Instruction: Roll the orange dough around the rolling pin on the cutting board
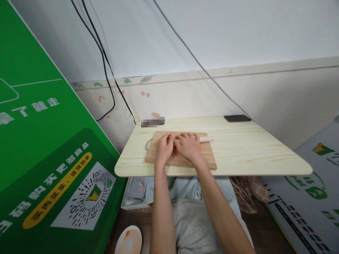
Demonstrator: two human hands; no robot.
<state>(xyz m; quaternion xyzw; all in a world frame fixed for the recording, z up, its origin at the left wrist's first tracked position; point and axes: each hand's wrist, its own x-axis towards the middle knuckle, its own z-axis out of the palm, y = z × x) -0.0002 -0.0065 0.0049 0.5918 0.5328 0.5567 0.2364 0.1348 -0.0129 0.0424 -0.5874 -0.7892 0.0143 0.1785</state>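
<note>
Pale rod (207, 139), across the right edge of a wooden board (210, 158).
Probably light, stiff, apt to roll; best held by its bare right end. Right hand (187, 144) palm-down, fingers slightly spread; left hand (163, 148) curled alongside; cannot tell what either grips.

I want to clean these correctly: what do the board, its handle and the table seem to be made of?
The board looks like matte wood, brown with faint grain. Its handle seems metal, a thin, shiny grey loop. The table shows pale, streaked wood grain and a smooth finish; it may be wood or printed laminate.
</note>
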